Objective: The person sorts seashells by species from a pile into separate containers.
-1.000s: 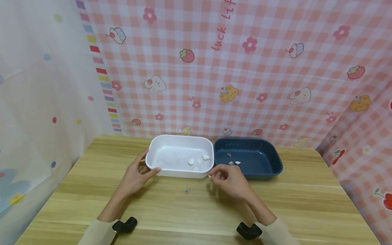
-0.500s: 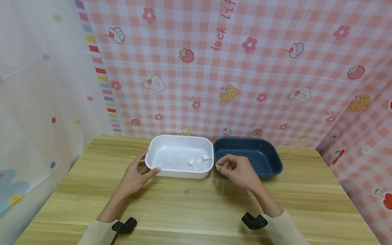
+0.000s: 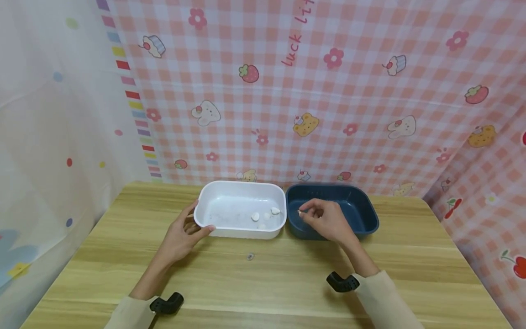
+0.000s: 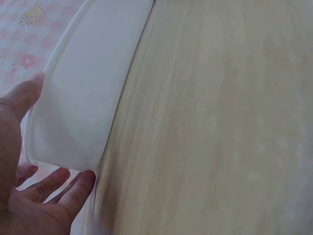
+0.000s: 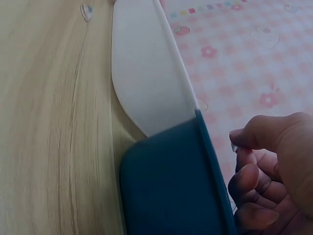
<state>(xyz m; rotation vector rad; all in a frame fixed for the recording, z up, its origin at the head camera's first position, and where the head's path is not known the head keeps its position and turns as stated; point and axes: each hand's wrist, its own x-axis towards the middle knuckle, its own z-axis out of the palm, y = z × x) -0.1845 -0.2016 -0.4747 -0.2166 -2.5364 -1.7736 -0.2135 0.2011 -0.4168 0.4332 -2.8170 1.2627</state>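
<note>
Right hand (image 3: 326, 222) is hovering over the left end of the dark blue tub (image 3: 361, 214), just right of centre frame in the head view, thumb and forefinger pinched on a tiny pale scrap (image 3: 300, 212) that I can't make out properly, could be a bit of peel. From the right wrist cam I only get curled fingers (image 5: 254, 178) above the blue rim, the scrap itself is too small to see there

Left hand (image 3: 183, 235) is wrapped around the near left corner of the white tub (image 3: 213, 201), thumb on the rim and fingers under the edge, basically just steadying it. Left wrist cam shows the same thing from below, fingers against the white wall

My read on progress: looks like peeled stuff goes in white and the skins go in blue. White tub has a small cluster of white cloves (image 3: 265, 215) toward its right end, three or four I think. What's already in the blue tub is hidden behind the hand, so no count from me. One little greyish bit (image 3: 250, 256) is lying loose on the wooden table (image 3: 263, 283), lower centre of frame, just in front of the white tub

So I'd say several pieces are done, this scrap isn't dropped yet, and the stray bit on the table is probably left to deal with
</note>
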